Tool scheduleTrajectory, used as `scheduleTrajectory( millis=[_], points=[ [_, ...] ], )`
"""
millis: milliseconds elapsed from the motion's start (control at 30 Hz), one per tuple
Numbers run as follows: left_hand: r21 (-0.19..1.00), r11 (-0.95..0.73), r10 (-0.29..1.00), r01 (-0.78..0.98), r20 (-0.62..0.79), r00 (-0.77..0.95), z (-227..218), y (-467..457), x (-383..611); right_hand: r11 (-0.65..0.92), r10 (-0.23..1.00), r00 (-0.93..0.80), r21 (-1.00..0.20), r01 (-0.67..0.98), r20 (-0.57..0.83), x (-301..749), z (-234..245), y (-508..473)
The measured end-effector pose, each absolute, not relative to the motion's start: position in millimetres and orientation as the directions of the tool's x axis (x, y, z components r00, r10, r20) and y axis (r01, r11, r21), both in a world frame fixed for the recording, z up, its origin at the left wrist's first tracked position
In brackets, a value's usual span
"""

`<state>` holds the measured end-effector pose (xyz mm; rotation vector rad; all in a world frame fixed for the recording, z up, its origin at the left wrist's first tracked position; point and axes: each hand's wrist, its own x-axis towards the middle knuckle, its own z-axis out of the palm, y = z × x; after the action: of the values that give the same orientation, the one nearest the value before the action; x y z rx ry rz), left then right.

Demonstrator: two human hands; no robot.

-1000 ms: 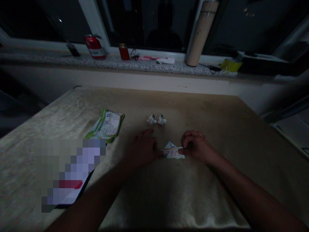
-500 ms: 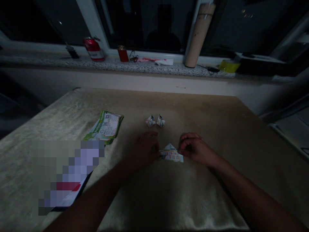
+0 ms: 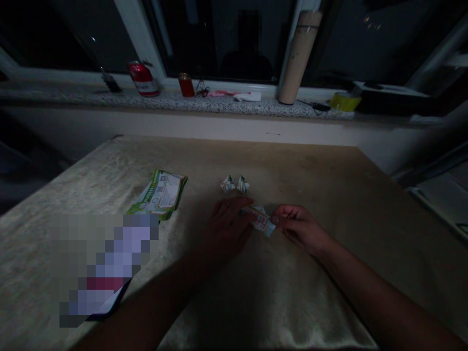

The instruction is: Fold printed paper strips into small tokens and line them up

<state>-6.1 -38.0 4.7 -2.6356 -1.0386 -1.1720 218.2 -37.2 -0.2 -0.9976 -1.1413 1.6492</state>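
A small folded piece of printed paper (image 3: 262, 223), white with orange and blue marks, is between my hands just above or on the cloth-covered table. My left hand (image 3: 231, 222) grips its left end, fingers over the far edge and thumb on the near side. At its right end my right hand (image 3: 302, 225) pinches the edge between thumb and curled forefinger. Two small folded paper shapes with pointed tops, the left one (image 3: 228, 184) and the right one (image 3: 243, 185), stand side by side beyond my left hand.
Left of my hands lie green printed packets (image 3: 166, 192) and a flat device with a blurred-out screen (image 3: 117, 263). The granite sill (image 3: 219, 105) behind the table carries a red can (image 3: 143, 79), an orange-red jar (image 3: 186, 85), a tall wooden-looking cylinder (image 3: 300, 58) and yellow tape (image 3: 344, 101).
The folded paper has turned, its right end now tilting toward me. My left hand has moved right and further over it. My right hand has shifted only slightly. The other things stay put.
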Motion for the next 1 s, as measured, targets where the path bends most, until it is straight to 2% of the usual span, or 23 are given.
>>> scheduleTrajectory(
  millis=[100, 267, 367, 467, 667, 1000],
  points=[
    [0.214, -0.773, 0.547, 0.597, 0.701, 0.457, 5.9, -36.9, -7.8, -0.116, 0.968, -0.241, -0.98, -0.163, -0.075, 217.2, 3.0, -37.9],
    [0.252, -0.806, 0.529, 0.536, 0.714, 0.459, 5.8, -37.6, -9.9, 0.132, 0.987, -0.107, -0.986, 0.1, 0.121, 219.9, 4.0, -38.1],
    [0.279, -0.813, 0.528, 0.511, 0.725, 0.443, 5.5, -38.9, -9.8, 0.345, 0.932, -0.205, -0.906, 0.244, 0.3, 220.2, 2.3, -37.8],
    [0.305, -0.821, 0.528, 0.483, 0.728, 0.437, 6.6, -40.4, -9.6, 0.485, 0.863, -0.322, -0.815, 0.318, 0.389, 219.2, 1.5, -37.1],
    [0.341, -0.809, 0.559, 0.479, 0.697, 0.449, 11.1, -42.1, -9.4, 0.52, 0.847, -0.337, -0.776, 0.358, 0.411, 220.1, -0.3, -34.7],
    [0.369, -0.806, 0.573, 0.462, 0.679, 0.458, 11.8, -43.7, -8.7, 0.555, 0.82, -0.379, -0.761, 0.337, 0.43, 221.2, -4.3, -33.9]
  ],
)
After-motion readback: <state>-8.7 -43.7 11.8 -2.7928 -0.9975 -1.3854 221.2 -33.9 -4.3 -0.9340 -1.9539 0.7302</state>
